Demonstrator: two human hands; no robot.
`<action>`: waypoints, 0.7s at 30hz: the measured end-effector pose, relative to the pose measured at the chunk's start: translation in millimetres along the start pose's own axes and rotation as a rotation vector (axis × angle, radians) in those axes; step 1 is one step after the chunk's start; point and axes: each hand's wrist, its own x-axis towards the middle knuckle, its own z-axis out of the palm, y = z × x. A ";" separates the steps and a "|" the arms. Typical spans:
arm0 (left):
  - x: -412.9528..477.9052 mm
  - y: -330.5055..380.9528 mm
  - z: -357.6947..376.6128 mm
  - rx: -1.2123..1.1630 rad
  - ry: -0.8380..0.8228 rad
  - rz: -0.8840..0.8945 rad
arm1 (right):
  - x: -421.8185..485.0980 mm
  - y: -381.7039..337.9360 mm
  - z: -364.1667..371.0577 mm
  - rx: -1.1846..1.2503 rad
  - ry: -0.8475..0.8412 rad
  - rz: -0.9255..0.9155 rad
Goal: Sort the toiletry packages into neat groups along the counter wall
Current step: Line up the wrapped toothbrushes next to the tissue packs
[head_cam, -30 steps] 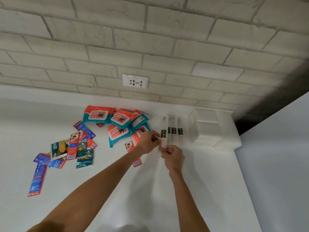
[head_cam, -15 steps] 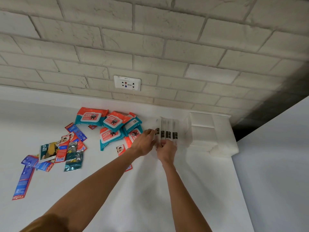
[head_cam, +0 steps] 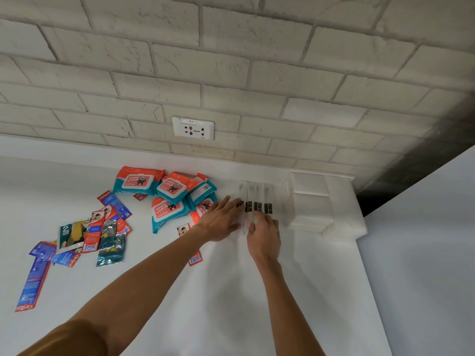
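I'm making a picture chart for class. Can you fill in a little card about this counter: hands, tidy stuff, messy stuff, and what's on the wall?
left grip: flat, fingers straight, against the left side of the white packets
right grip: fingers resting on the packets' near ends
tidy: white packets side by side at the wall, next to the white boxes
messy: wipes packs heaped; flat sachets scattered further left
wall: brick, with one socket
surface: white counter
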 end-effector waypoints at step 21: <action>-8.6 4.1 13.4 0.136 0.006 -0.099 | 1.5 44.6 23.9 -0.118 -0.233 -0.114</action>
